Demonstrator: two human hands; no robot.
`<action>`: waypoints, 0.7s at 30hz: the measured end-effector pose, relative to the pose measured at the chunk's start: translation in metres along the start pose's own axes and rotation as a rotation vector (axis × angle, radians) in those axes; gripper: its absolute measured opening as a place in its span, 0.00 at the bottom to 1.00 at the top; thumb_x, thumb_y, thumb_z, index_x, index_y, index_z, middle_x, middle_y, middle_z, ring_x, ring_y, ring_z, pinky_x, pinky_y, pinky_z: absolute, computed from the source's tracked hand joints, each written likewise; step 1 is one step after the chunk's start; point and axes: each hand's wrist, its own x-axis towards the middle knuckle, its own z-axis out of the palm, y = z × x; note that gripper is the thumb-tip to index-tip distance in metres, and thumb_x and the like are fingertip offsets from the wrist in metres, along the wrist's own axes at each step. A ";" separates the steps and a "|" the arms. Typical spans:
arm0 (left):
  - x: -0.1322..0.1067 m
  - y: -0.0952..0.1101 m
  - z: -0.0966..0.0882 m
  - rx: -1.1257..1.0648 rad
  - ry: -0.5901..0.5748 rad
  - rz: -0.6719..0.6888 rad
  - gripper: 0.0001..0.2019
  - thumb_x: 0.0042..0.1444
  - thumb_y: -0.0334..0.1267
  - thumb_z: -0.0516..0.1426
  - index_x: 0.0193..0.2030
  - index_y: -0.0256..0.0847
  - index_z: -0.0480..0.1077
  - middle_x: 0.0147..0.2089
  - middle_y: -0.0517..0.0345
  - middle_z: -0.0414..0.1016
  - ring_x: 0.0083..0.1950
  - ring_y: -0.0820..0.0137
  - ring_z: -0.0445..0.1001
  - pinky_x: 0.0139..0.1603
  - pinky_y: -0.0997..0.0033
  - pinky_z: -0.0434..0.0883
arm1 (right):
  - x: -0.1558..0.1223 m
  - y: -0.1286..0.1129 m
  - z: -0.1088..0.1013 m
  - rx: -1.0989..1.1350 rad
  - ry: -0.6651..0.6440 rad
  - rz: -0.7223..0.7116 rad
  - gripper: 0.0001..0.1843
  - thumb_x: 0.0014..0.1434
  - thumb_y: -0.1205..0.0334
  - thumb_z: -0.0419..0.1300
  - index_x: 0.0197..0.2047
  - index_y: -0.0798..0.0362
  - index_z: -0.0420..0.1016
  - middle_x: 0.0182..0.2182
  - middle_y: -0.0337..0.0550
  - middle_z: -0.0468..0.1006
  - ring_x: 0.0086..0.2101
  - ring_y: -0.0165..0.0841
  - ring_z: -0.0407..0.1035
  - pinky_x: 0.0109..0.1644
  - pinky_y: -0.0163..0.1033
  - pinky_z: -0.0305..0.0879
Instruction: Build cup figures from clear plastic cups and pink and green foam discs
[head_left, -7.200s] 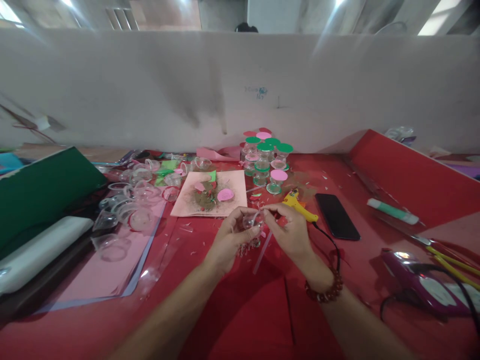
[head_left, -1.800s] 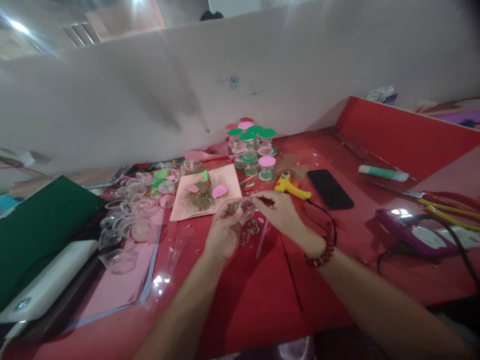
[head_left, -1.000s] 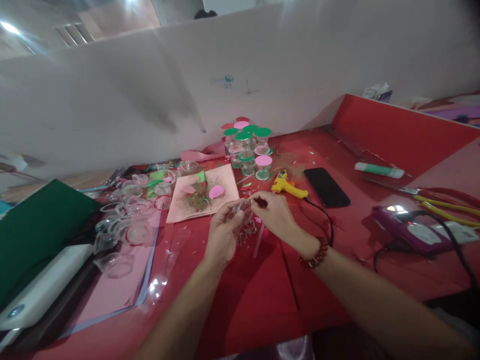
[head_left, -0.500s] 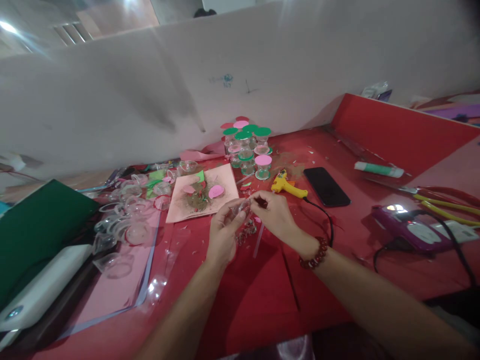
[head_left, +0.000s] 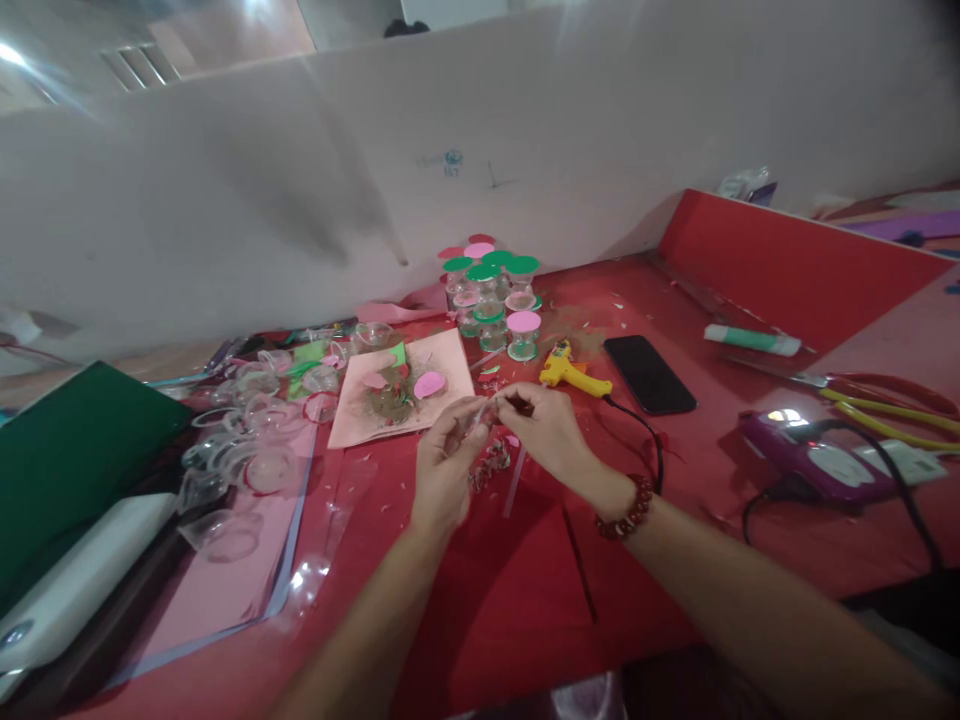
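Note:
My left hand point(head_left: 444, 452) is closed around a small clear plastic piece point(head_left: 481, 414), most of it covered by the fingers. At its right edge my right hand point(head_left: 541, 428) pinches with thumb and forefinger; what lies in the pinch is too small to make out. Below the hands are a heap of shredded scraps point(head_left: 491, 466) and a clear strip point(head_left: 515, 482). Left of them lies a pale pink sheet point(head_left: 352, 415) bearing brown powder, a pink paper disc point(head_left: 430, 384) and green and red bits. A yellow glue gun point(head_left: 576, 376) rests right of my right hand.
Stacked clear cups with green and pink discs point(head_left: 523, 335) stand at the back. Several loose clear cups point(head_left: 225, 535) crowd the left side. A black phone point(head_left: 649, 374), a glue tube point(head_left: 752, 340), scissors point(head_left: 892, 393) and a purple power strip point(head_left: 821, 460) with cables lie right.
The clear piece has turned slightly in my left hand and shows less between the fingers. Both hands stay close together, and the whole view has shifted a little.

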 end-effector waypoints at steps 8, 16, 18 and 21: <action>0.000 -0.003 0.002 0.069 0.018 0.053 0.13 0.50 0.33 0.66 0.44 0.46 0.80 0.51 0.55 0.74 0.55 0.66 0.72 0.58 0.68 0.69 | 0.001 0.003 0.001 0.024 0.008 0.014 0.09 0.54 0.65 0.56 0.32 0.53 0.78 0.27 0.40 0.81 0.28 0.32 0.73 0.34 0.35 0.67; -0.003 -0.003 0.002 0.142 0.049 0.117 0.13 0.50 0.33 0.65 0.43 0.47 0.80 0.52 0.55 0.74 0.59 0.64 0.69 0.63 0.67 0.64 | 0.002 0.003 0.000 0.065 0.009 -0.015 0.09 0.55 0.64 0.56 0.32 0.53 0.78 0.28 0.40 0.80 0.30 0.32 0.74 0.37 0.36 0.69; -0.003 -0.002 0.003 0.132 0.048 0.121 0.12 0.49 0.33 0.66 0.43 0.47 0.80 0.52 0.54 0.74 0.60 0.64 0.69 0.63 0.66 0.64 | 0.003 0.004 0.000 0.091 0.012 -0.007 0.08 0.55 0.64 0.56 0.32 0.53 0.77 0.28 0.40 0.80 0.30 0.32 0.74 0.37 0.36 0.69; -0.002 0.000 0.005 0.075 0.039 0.091 0.12 0.49 0.33 0.66 0.42 0.44 0.80 0.54 0.52 0.74 0.59 0.63 0.70 0.63 0.65 0.65 | 0.004 0.005 0.001 0.173 0.003 0.044 0.06 0.55 0.63 0.57 0.31 0.53 0.74 0.26 0.39 0.78 0.28 0.32 0.73 0.35 0.36 0.70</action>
